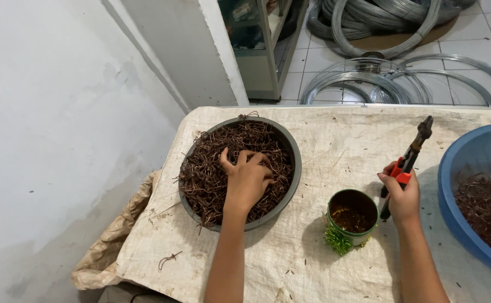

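Head view, looking down on a table covered with a pale woven sack cloth (324, 146)

The left hand (248, 179) is laid into a round grey bowl (296, 168) at the left of the table; its fingers are curled down into a heap of thin brown wire pieces (206, 179), closed loosely on a pinch of them – how many are taken cannot be told. The bowl is filled almost to the rim, and a few strands hang over its far and left edges. One stray piece (168, 260) lies on the cloth near the front left corner

The right hand (403, 196) is clenched around the red-and-black handles of a pair of pliers (411, 157), held with the nose pointing up and away, just right of a small green cup (353, 217) with a dark inside. A tuft of green bristly stuff (337, 241) sits at the cup's near-left foot

At the right edge a blue basin (464, 163) holds more of the same brown wire. On the tiled floor beyond the table, coils of bright steel wire (391, 84) are piled

Handling, as judged: the wire pieces look light, springy and tangled – a single one is likely to drag its neighbours along, and cut ends may prick. Best taken by one free end at the top of the heap and teased loose, not scooped from deep within
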